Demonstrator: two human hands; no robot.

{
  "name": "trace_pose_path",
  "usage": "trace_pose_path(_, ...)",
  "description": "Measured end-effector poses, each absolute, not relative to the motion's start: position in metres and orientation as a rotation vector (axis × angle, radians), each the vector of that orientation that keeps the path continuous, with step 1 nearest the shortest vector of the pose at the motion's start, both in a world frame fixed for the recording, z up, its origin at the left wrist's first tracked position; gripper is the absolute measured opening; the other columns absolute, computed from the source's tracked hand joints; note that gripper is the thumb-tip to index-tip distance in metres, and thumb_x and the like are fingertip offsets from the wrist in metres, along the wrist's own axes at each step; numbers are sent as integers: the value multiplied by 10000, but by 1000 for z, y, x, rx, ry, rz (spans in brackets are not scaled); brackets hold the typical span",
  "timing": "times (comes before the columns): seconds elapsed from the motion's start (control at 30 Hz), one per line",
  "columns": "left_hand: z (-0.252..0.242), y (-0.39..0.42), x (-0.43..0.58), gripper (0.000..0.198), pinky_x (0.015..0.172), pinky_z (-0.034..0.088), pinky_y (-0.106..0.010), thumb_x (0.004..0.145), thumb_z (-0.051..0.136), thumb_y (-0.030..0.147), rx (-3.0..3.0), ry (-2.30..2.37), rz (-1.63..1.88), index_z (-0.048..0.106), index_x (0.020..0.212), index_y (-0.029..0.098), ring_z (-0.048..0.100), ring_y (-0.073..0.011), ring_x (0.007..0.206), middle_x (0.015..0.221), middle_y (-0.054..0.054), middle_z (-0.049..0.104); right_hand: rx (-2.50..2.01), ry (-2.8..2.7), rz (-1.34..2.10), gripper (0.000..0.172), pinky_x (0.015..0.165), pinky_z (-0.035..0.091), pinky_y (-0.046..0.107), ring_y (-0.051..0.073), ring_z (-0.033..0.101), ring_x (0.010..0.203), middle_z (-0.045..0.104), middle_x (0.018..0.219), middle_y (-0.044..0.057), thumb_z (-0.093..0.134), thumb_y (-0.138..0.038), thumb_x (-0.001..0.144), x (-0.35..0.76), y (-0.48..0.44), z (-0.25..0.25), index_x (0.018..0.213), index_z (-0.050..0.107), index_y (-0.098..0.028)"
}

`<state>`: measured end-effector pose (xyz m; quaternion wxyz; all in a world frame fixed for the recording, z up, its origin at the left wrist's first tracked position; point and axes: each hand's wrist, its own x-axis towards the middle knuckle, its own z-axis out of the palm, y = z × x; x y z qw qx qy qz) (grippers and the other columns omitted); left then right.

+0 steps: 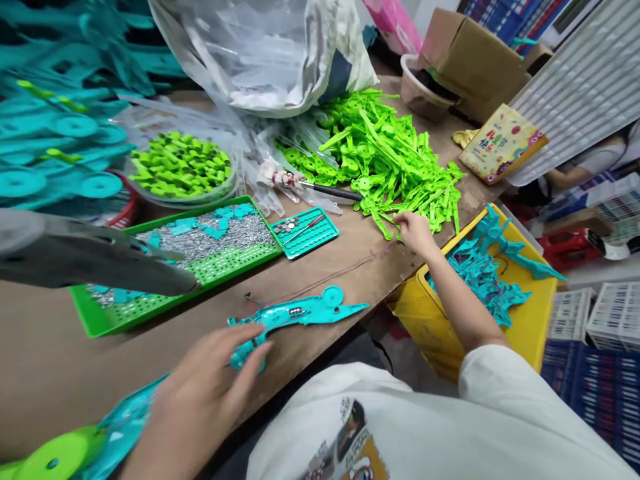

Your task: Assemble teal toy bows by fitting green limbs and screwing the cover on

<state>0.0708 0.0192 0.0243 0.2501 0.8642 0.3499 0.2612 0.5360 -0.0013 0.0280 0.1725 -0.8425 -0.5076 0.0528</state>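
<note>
The teal plastic part (293, 316) lies on the desk (345, 270) near the front edge; the left hand (207, 373), loosely open, is at one end. The right hand (416, 233) curls beside the green pile (390, 157); whether it grips anything, I cannot tell.

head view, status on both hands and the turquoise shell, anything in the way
Left hand over one end of turquoise shell, contact unclear. Right hand at edge of lime-green parts pile, grip unclear. Shell on table; thin wires stretched alongside, possible snag.

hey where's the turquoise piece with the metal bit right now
In the head view, the turquoise piece lies just below centre on the brown table, its left end at the left hand.
</note>
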Motion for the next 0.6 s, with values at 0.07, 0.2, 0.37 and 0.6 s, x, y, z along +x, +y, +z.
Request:
trace_pose_path(0.07,18,24,130,171,903,545,-414,989,547,311,2416,815,655,615,1145,287,680,-270,1034,1118,-50,715,-2466,-1491,194,412,922,518,358,246,707,995,793,1056,92,483,-33,807,560,-3,36,1063,770,-178)
trace_pose_path(0.2,13,35,246,149,888,525,-431,996,519,277,2651,749,402,619,1063,188,636,-303,1032,1061,-129,672,-2552,-1898,177,475,935,446,422,325,625,1095,747,1159,127,580,-35,734,571,-13,42,1149,748,-194)
trace_pose_path(0.37,-8,47,320,203,920,501,-467,967,575,269,2691,729,205,616,1113,134,606,-343,1107,1172,-214,639,-2569,-2046,6,382,945,350,440,316,547,1091,712,1075,141,552,-42,801,570,-26,26,1108,733,-182)
trace_pose_path(0.6,-14,56,334,262,792,499,-367,1013,434,235,2577,673,140,686,1049,172,708,-269,902,1000,-166,744,-2093,-2060,76,277,1004,375,410,282,560,1129,678,1138,138,499,-181,931,586,-27,18,1140,680,-177)
